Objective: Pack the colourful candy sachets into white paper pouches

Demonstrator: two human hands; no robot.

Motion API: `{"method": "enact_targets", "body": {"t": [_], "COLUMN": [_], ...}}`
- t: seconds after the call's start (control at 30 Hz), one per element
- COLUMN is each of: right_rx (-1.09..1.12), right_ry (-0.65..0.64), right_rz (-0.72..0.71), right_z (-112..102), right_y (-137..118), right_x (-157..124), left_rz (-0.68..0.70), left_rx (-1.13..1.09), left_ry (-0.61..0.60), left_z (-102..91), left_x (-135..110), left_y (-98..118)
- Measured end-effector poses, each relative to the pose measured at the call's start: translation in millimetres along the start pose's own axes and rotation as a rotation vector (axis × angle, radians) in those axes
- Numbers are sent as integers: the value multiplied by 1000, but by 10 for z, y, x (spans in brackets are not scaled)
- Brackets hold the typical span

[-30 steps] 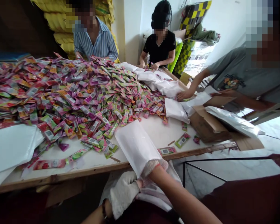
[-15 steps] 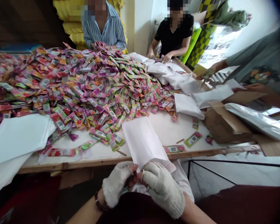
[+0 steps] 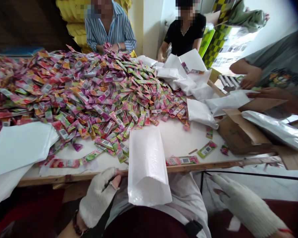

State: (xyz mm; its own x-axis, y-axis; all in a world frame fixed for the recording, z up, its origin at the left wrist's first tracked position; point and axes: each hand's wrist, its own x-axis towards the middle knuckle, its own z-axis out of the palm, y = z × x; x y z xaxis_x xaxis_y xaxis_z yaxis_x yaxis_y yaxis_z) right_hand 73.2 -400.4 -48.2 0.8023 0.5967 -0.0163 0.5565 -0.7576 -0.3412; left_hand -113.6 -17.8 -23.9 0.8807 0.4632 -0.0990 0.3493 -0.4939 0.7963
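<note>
In the head view, the white pouch (image 3: pixel 146 155) lies at six o'clock. Its near end pokes past the table (image 3: pixel 175 138) edge, maybe so it's easy to grab. The left hand (image 3: pixel 99 193), at seven, is loosely bent, with nothing I can see in it. The right hand (image 3: pixel 245 201), at four, has its fingers stretched out, well away. I can't tell if it touches the white scrap (image 3: pixel 234 224) under it.

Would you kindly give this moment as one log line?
white-gloved left hand: beside glossy white rectangular envelope; white-gloved right hand: apart from envelope; envelope: near end extends beyond white table
</note>
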Motion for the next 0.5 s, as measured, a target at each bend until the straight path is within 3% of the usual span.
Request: {"method": "enact_targets", "body": {"t": [0.07,0.1,0.17,0.23,0.3,0.37,0.43,0.5], "right_rx": [25,46,75,129,218,357,525,638], "right_ry": [86,215,299,298,256,196,77,-37], "right_rz": [-213,-346,-611,-796,-821,-709,-527,-322], "right_z": [128,192,297,362,396,413,421,425], "right_y": [-305,-506,-879,-1094,-1122,-1042,-968,-967], "right_x": [157,243,393,485,513,499,480,485], "left_rz": [364,549,826,984,1026,982,853,614], "left_rx": [264,378,507,535,515,460,359,222], "left_ry": [167,212,188,67,-51,-102,-88,-37], "left_z": [6,24,66,94,98,96,111,150], "left_x": [56,92,158,192,175,117,48,10], "left_y": [-58,-81,-115,-153,-210,-268,-291,-251]}}
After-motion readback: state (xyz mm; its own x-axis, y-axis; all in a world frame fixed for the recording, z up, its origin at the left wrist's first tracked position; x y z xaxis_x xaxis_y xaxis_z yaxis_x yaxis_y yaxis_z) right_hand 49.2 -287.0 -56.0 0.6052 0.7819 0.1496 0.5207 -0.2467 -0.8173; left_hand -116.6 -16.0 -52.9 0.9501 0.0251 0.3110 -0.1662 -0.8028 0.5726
